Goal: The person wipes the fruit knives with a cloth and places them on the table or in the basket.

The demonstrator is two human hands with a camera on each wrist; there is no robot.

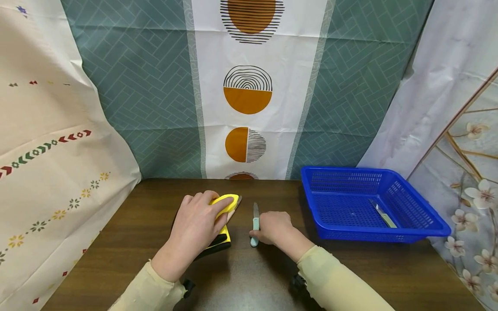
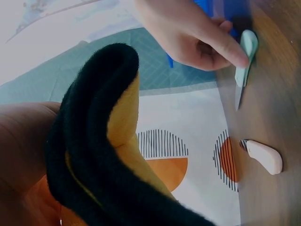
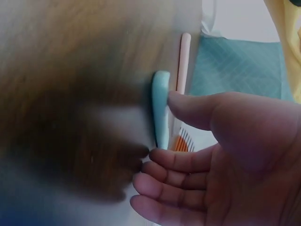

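Note:
My left hand (image 1: 198, 220) grips a folded yellow cloth (image 1: 226, 204) with thick dark edging, which fills much of the left wrist view. A knife with a pale pink handle (image 2: 265, 157) lies on the table just beyond the cloth. Right of it lies a knife with a mint-green handle (image 1: 255, 224), its blade pointing away from me. My right hand (image 1: 277, 226) is at this knife's right side. In the right wrist view the thumb tip meets the mint handle (image 3: 161, 101), while the loosely bent fingers sit near its blade end.
On the right of the brown wooden table (image 1: 249, 280) stands a blue plastic basket (image 1: 330, 233). Another knife (image 1: 384, 214) with a pale green handle lies inside it. Patterned fabric (image 1: 163, 108) hangs along the table's back, with more fabric at both sides.

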